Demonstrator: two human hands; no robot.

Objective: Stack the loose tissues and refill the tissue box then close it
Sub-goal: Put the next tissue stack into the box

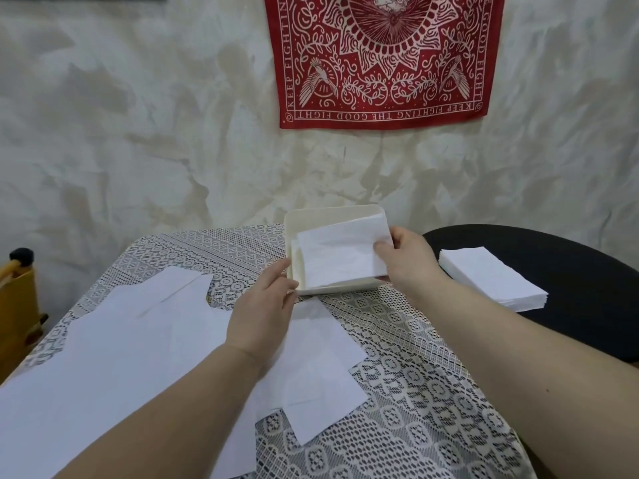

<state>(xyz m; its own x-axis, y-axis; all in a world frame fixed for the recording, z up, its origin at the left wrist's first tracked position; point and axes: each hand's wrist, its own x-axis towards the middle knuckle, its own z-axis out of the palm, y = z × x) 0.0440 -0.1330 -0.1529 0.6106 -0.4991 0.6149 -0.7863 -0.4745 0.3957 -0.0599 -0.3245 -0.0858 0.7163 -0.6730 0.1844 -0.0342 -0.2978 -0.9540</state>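
Right hand holds tissues in box; left hand steadies it.

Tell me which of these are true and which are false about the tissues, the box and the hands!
1. The right hand holds a tissue over the cream box. True.
2. The box is closed. False: it is open.
3. Loose tissues lie spread on the lace tablecloth. True.
4. The neat tissue stack sits on the lace. False: it sits on the black seat.
5. The left hand touches the box. True.

White tissues, cream box, red patterned bandana.
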